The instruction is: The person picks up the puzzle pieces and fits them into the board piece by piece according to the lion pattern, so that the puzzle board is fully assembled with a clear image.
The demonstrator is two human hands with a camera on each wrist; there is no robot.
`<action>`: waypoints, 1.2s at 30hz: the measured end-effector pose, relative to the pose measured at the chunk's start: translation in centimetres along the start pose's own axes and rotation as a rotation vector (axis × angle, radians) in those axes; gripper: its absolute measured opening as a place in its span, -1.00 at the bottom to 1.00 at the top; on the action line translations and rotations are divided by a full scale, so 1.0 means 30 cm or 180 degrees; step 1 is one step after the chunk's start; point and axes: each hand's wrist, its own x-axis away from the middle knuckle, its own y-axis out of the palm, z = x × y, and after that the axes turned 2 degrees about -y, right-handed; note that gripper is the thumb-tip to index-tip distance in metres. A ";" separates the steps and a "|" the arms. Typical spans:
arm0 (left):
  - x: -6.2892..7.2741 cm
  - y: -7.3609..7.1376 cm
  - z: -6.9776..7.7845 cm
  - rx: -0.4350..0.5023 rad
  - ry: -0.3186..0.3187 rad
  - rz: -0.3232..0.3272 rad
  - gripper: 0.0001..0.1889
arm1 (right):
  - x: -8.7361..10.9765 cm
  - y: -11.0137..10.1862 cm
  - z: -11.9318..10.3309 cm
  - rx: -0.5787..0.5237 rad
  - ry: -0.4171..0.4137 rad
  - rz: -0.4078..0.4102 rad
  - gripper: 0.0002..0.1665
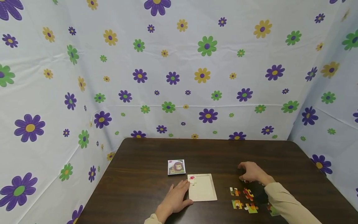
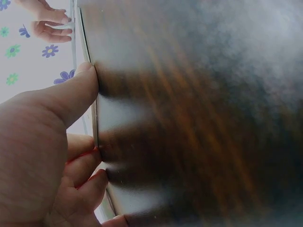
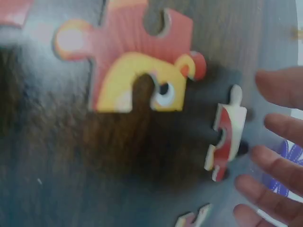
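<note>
My left hand (image 1: 176, 196) rests at the left side of a pale square puzzle tray (image 1: 202, 190), fingers extended and fingertips at its edge. In the tray's upper left corner sits one puzzle piece (image 1: 192, 179) with a pink print. Over at the right, my right hand (image 1: 252, 172) hovers above loose puzzle pieces, fingers parted and bent a little. The right wrist view shows nothing between those fingers (image 3: 272, 125). Just beside them lies a red and white puzzle piece (image 3: 231, 137). A larger-looking red and yellow piece (image 3: 137, 82) with a printed eye lies farther from the fingers.
A small square picture card (image 1: 176, 167) with a lion lies behind the tray. Several loose puzzle pieces (image 1: 237, 204) lie to the tray's right on the dark wooden table (image 1: 139, 183). The right forearm partly covers one green piece (image 1: 272, 210). A flowered curtain (image 1: 184, 62) surrounds the table.
</note>
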 end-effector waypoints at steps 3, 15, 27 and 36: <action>-0.001 0.003 0.000 -0.0006 0.0002 0.0001 -0.25 | 0.007 -0.016 0.005 -0.0045 0.0055 -0.0118 -0.52; -0.003 0.003 0.000 0.0006 0.0019 0.0018 -0.26 | 0.014 -0.016 0.046 0.0084 -0.0259 0.0024 -0.64; -0.006 -0.002 -0.003 0.0031 -0.0037 -0.0027 -0.25 | 0.003 -0.003 0.045 0.0101 -0.0241 0.0428 -0.75; -0.004 -0.002 0.000 -0.0009 0.0001 -0.0010 -0.26 | -0.011 0.005 0.056 0.0048 -0.0096 0.0911 -0.86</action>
